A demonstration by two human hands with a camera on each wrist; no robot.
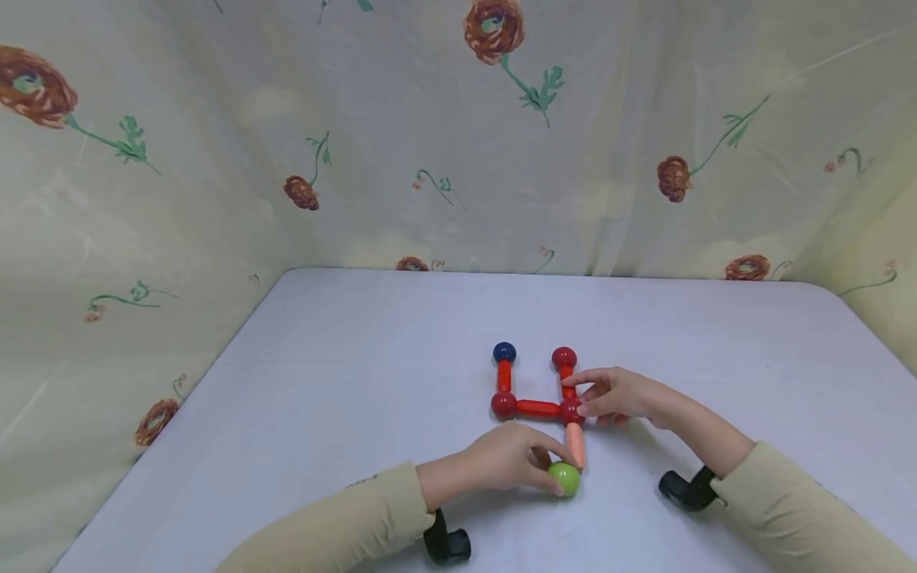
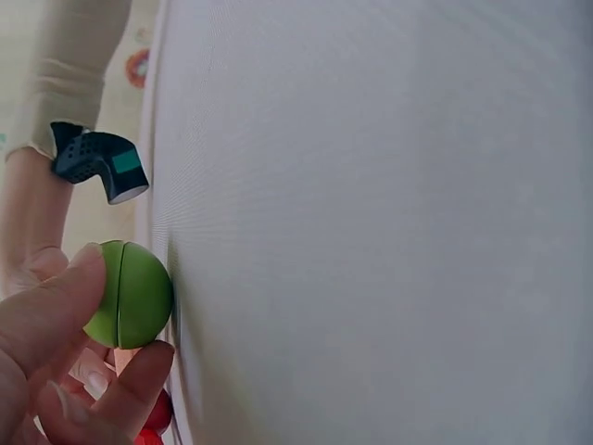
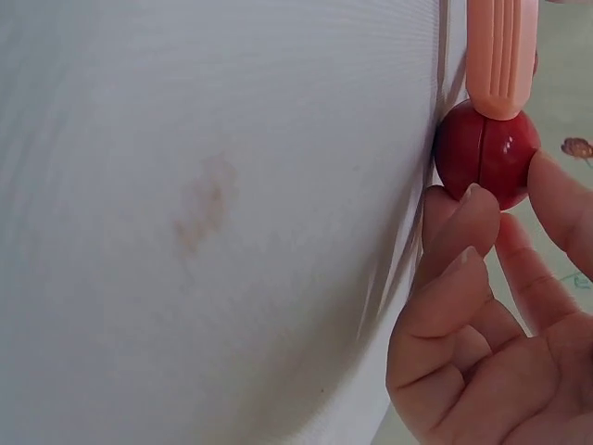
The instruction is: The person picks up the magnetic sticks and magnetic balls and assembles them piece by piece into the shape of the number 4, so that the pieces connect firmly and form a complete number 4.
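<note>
A figure of balls and sticks lies flat on the table. My left hand (image 1: 514,456) pinches a green ball (image 1: 564,479) between thumb and fingers, close to the near end of a salmon-pink stick (image 1: 576,446). A seam runs round the green ball (image 2: 139,295) in the left wrist view. With its fingertips my right hand (image 1: 622,395) grips a red ball (image 1: 571,411) where the pink stick and two red sticks meet. In the right wrist view, the pink stick (image 3: 501,56) touches that red ball (image 3: 486,156). Whether the green ball touches the stick is hard to tell.
One red stick (image 1: 539,409) runs left to another red ball (image 1: 504,405), from which a further stick (image 1: 505,376) leads to a dark blue ball (image 1: 505,352). A third red ball (image 1: 564,358) tops the right branch. Behind the white table (image 1: 358,342) hangs a flowered curtain (image 1: 401,103).
</note>
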